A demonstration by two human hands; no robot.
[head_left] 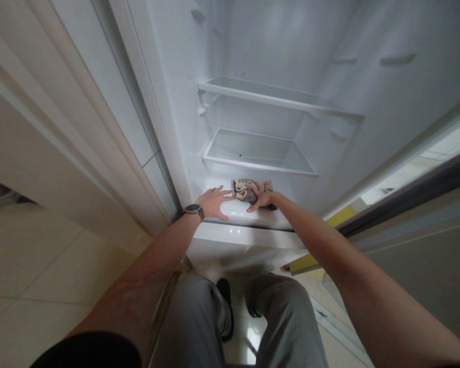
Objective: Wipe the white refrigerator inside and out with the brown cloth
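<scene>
A folded, patterned cloth (pixel 245 192) lies on the white bottom of an open fridge (pixel 241 210). My right hand (pixel 262 197) is closed over the cloth from the right, pressing it against that surface. To the left of the cloth, my left hand (pixel 214 202) rests flat on the fridge bottom with its fingers spread and nothing in it. Its fingertips point toward the cloth's left edge. A watch (pixel 193 209) is on my left wrist.
Above my hands are a lower glass shelf (pixel 260 151) and an upper glass shelf (pixel 276 94). The open fridge door (pixel 425 255) stands at the right, with a yellow panel (pixel 304 261) near it. A white door frame (pixel 80 128) runs along the left.
</scene>
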